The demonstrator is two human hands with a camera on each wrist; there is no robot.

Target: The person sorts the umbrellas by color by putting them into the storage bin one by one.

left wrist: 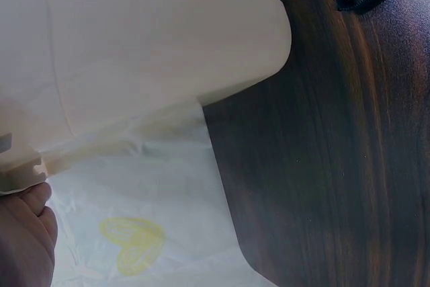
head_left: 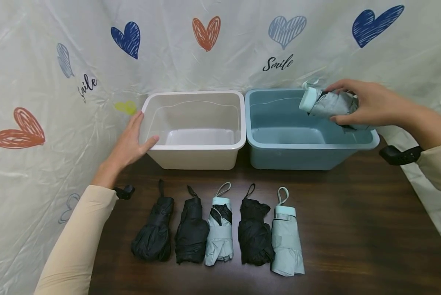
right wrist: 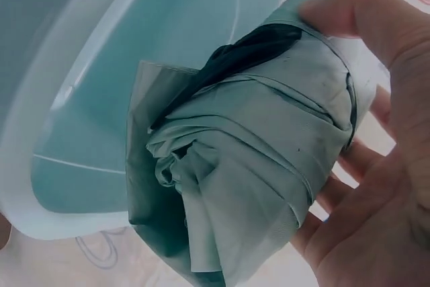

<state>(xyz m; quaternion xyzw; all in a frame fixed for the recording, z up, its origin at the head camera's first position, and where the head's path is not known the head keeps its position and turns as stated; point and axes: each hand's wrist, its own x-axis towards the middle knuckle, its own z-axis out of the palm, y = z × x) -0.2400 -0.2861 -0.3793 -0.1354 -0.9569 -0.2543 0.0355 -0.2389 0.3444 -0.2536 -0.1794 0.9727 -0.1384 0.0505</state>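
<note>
My right hand [head_left: 375,102] grips a folded pale green umbrella [head_left: 333,104] over the right part of the blue bin [head_left: 290,157]. Its mint cap points left, and in the right wrist view the loosely wrapped cloth [right wrist: 235,146] shows black lining. My left hand [head_left: 128,141] rests at the left side of the beige bin [head_left: 198,159], fingers along the outer wall and thumb over the rim. In the left wrist view only a few fingertips [left wrist: 37,199] show at the bin's edge.
On the dark wooden table [head_left: 353,225], in front of the bins, lie three black folded umbrellas [head_left: 154,229] and two pale green ones [head_left: 288,241] in a row. A white cloth with printed hearts [head_left: 205,32] covers the back and left. The bins stand side by side.
</note>
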